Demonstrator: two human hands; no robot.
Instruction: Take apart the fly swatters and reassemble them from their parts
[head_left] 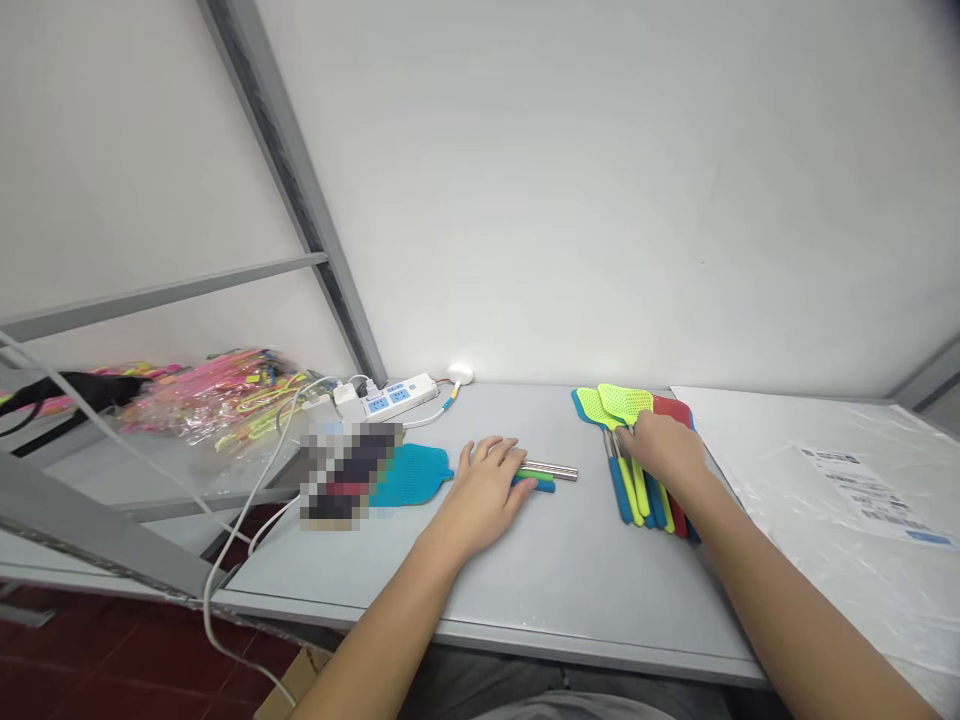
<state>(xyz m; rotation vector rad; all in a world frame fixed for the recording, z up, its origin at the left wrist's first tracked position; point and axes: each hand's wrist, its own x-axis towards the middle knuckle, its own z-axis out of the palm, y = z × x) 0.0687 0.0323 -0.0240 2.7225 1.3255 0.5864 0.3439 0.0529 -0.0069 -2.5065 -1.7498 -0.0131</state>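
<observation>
My left hand point(484, 495) lies palm down on the table with its fingers stretched out, over some metal shafts point(555, 468) and a green handle point(538, 476) and a blue handle point(536, 486). To its left is a blue perforated fly swatter head point(416, 475); whether it joins those shafts is hidden under the hand. My right hand point(664, 455) is closed at the neck of a yellow-green fly swatter point(626, 400) on top of a fanned pile. Blue, yellow and red handles point(649, 505) point toward me below it, and a red swatter head point(673, 410) shows behind the hand.
A white power strip point(401, 398) with plugs and cables stands at the back left. Plastic-wrapped pink and yellow items point(225, 395) heap up beyond the metal post point(300, 180). On the right lies a white plastic-covered package point(840, 500) with a label. A pixelated patch covers something at left.
</observation>
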